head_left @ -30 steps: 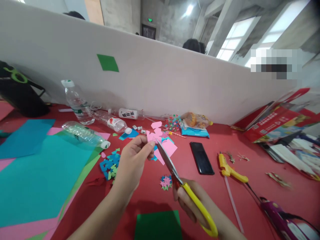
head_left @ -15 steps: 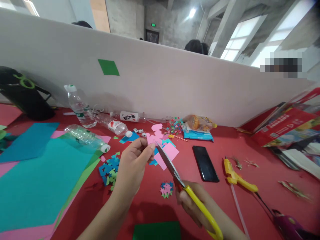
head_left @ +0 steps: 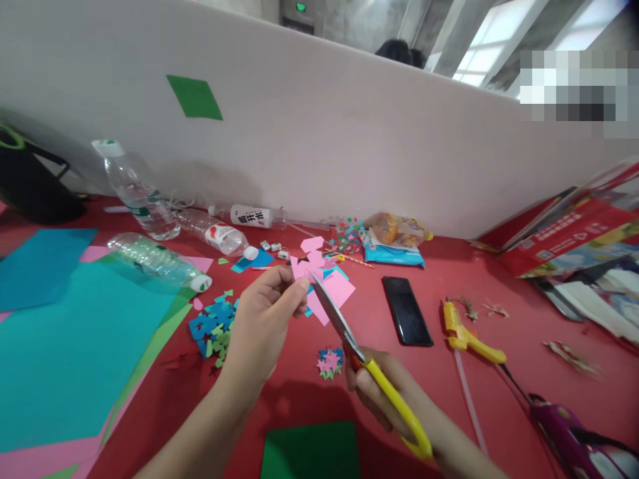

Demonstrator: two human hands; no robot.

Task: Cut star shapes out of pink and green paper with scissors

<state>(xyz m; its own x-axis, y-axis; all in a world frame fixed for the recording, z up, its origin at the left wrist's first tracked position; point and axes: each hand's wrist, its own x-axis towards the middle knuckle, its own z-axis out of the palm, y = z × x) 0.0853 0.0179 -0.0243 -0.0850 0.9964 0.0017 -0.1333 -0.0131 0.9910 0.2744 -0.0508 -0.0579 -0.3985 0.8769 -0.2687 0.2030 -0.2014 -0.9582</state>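
Observation:
Between the thumb and fingers of my left hand (head_left: pixel 267 316) is a small piece of pink paper (head_left: pixel 302 267). My right hand (head_left: pixel 377 386) grips yellow-handled scissors (head_left: pixel 344 326), and their blade tips meet the pink paper just beside my left thumb. Beneath the blades, a pink paper square (head_left: pixel 335 296) lies over blue scraps. A little pile of pink, blue and green paper stars (head_left: pixel 330 362) rests below the scissors. Left of my left hand is a heap of blue and green paper cuttings (head_left: pixel 212 326).
Large coloured sheets (head_left: pixel 90 346) cover the left side, with plastic bottles (head_left: pixel 160 263) behind them. A black phone (head_left: pixel 407 311) and a yellow glue gun (head_left: pixel 466 336) lie to the right. A dark green sheet (head_left: pixel 309 452) is at the near edge. A white partition (head_left: pixel 319 146) borders the back.
The view has tilted down slightly, so the table things sit higher in the picture. My hands keep nearly the same pose, with the scissor tips still at the pink paper.

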